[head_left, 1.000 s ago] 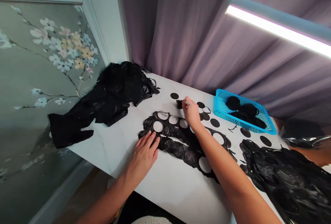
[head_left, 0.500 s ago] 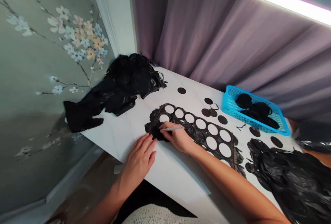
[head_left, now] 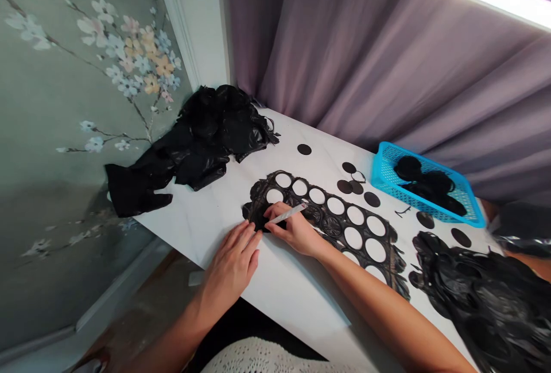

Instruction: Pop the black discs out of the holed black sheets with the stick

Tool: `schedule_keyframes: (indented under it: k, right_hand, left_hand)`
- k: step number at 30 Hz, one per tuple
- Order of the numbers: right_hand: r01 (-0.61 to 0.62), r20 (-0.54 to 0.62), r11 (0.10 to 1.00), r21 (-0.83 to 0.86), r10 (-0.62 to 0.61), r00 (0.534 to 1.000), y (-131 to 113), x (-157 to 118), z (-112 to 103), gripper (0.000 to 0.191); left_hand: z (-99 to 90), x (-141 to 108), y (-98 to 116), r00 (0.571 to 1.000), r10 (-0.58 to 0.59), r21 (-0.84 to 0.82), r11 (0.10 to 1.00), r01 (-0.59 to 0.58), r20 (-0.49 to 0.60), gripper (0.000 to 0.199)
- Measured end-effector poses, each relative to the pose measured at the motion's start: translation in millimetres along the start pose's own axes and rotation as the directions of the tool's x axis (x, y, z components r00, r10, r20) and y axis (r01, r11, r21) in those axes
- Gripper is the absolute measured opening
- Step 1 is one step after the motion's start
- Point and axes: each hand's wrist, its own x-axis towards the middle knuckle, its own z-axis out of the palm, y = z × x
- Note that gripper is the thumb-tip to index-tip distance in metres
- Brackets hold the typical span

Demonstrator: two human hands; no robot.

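A black sheet with rows of round holes (head_left: 316,212) lies on the white table, the white surface showing through the holes. My right hand (head_left: 295,229) is closed round a slender, pale, pen-like tool (head_left: 290,213), its tip low at the sheet's left end. The tip itself is too small to make out. Just left of it, my left hand (head_left: 235,258) rests flat, fingers stretched out, with the fingertips at the sheet's near edge. Under the right hand, part of the sheet is hidden.
Crumpled black material (head_left: 224,126) is heaped at the back left. More black sheets with cut-outs (head_left: 486,292) pile up at the right. Several black discs (head_left: 372,199) lie beyond the sheet. A blue basket (head_left: 476,215) holds black pieces. A purple curtain (head_left: 336,63) hangs behind the table.
The pen-like tool has tilted, its rear end now higher, and the right hand has turned slightly. My left hand stays in nearly the same place. The camera view has shifted a little.
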Motion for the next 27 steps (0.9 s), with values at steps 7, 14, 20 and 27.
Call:
schedule_keyframes:
  k: [7,14,20,27]
  right_hand:
    - [0.047,-0.017,0.996,-0.072,-0.048,0.999,0.9,-0.8,3.2,0.015]
    - [0.180,0.102,0.716,-0.675,-0.152,0.983,-13.1,-16.4,36.3,0.009]
    - [0.133,0.091,0.661,-0.739,-0.098,0.991,-15.2,-6.3,28.2,0.004]
    - [-0.080,-0.153,0.961,-0.266,0.040,0.987,-6.2,6.7,3.4,0.015]
  left_hand:
    - [1.6,-0.7,-0.6,1.000,0.002,0.002,1.000,-0.002,0.004,0.033]
    - [7.9,-1.8,-9.9,0.998,0.055,0.011,0.998,-0.055,-0.040,0.032]
    - [10.0,3.1,-11.3,0.994,0.078,0.021,0.997,-0.076,-0.078,0.034]
    - [8.2,2.1,-10.1,0.999,0.040,0.022,0.999,-0.039,-0.033,0.033]
